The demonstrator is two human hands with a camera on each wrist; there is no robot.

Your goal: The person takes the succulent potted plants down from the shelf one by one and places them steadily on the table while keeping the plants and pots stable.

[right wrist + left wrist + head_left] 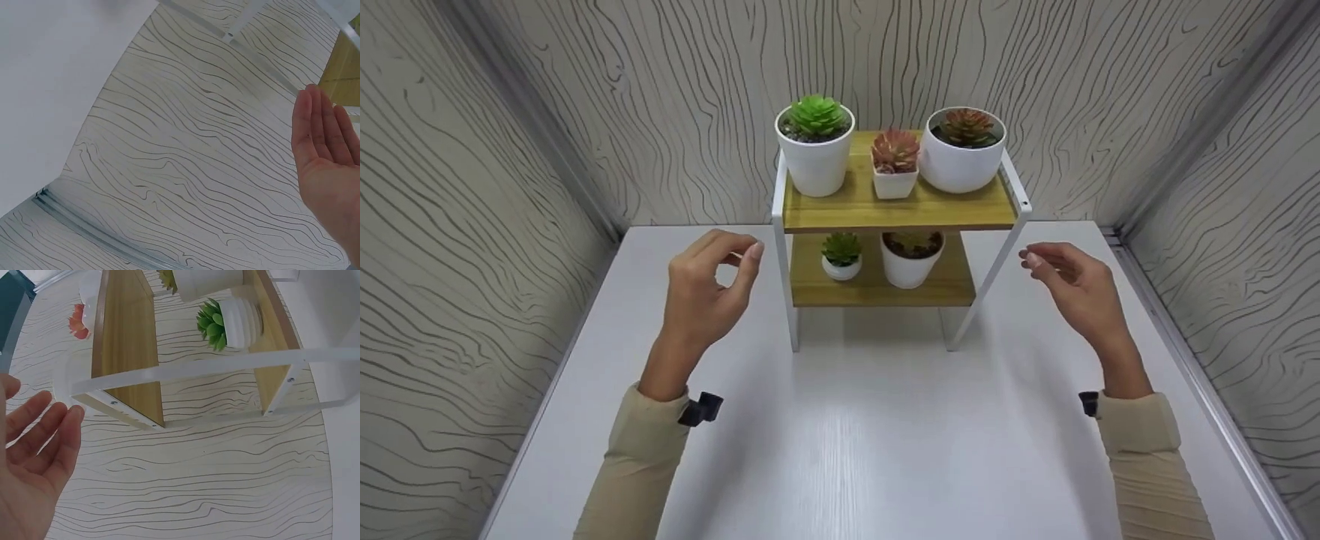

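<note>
The two-tier plant stand (900, 216) is upright on the tabletop (840, 442), its long axis running from the left hand (706, 283) across to the right hand (1081, 291). Each hovers beside a white end frame (785, 277), fingers loosely curved, partly open, holding nothing; neither hand is plainly nearer.

At four o'clock, the bare right hand (329, 174) shows its palm, fingers side by side, pointing to twelve. Their tips overlap a slim white metal frame (247, 18) spanning twelve to two; contact is unclear. A yellowish-brown wooden board (342, 70) sits at two, a smooth white desk (50, 84) at ten, a grey metal rail (101, 232) at seven.
</note>
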